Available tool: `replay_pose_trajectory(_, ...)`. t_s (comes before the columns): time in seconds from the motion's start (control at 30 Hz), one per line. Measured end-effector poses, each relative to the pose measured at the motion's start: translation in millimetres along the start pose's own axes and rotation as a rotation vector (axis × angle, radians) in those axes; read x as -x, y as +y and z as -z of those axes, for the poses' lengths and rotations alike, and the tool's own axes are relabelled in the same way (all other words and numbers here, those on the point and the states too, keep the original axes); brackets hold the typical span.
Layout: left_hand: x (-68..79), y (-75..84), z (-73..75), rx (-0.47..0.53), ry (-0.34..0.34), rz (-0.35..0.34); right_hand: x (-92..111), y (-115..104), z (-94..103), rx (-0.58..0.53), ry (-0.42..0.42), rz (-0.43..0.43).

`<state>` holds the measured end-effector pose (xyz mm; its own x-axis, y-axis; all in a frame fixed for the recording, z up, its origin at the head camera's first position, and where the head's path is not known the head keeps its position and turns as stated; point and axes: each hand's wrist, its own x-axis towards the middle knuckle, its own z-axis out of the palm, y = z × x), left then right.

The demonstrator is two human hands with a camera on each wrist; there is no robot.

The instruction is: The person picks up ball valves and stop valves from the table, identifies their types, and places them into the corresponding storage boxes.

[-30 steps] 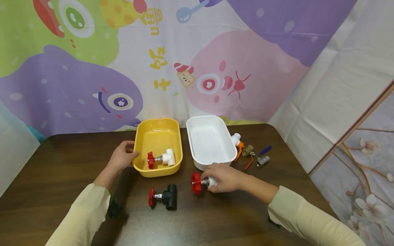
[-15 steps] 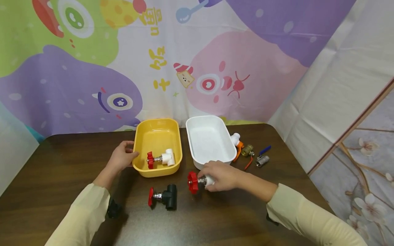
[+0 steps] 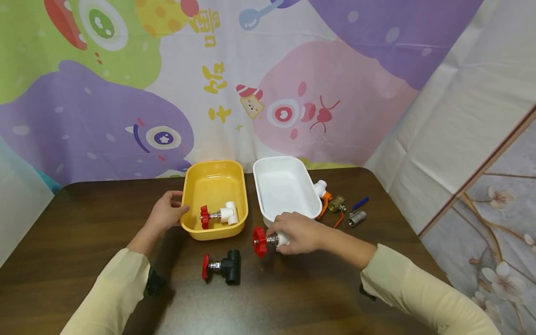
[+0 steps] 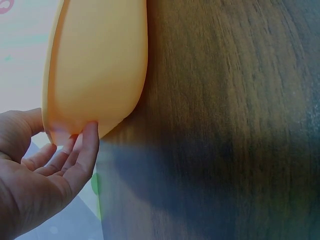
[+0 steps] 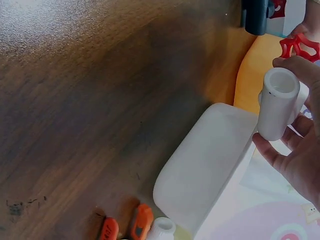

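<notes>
My right hand [image 3: 297, 232] grips a white plastic stop valve [image 5: 277, 105] by its pipe body, with the red handwheel [image 3: 259, 242] pointing left. It is above the table, just in front of the white tray [image 3: 289, 195]. My left hand [image 3: 165, 211] holds the left rim of the yellow tray [image 4: 100, 65], thumb at the rim and fingers against the outer wall. Inside the yellow tray lies another white valve [image 3: 228, 214] with a red handwheel. A black valve [image 3: 231, 267] with a red handwheel lies on the table in front of that tray.
Right of the white tray lie a white valve with an orange lever [image 3: 324, 197], a brass valve with a red lever [image 3: 336, 204] and a metal valve with a blue lever [image 3: 357, 217]. A patterned cloth [image 3: 234, 139] hangs behind the table [image 3: 293, 298].
My right hand has lifted the white stop valve and carried it a little left and away from me. The left hand and the yellow tray have stayed put.
</notes>
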<state>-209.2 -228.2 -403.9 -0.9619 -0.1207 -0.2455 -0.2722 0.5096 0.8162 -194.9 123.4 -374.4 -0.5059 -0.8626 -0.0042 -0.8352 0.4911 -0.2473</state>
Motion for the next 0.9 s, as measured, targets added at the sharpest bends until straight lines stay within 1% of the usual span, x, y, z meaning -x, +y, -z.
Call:
replay_pose_trajectory(0.43, -1.4, -0.1, 0.3, -0.009, 0.002, 0.016, -5.4, -3.0, 5.0, 0.032, 0.005, 0.025)
replay_pose_trajectory(0.9, -1.2, -2.0, 1.6, -0.012, -0.005, 0.013, -13.2, -3.8, 10.4, 0.022, 0.03, 0.044)
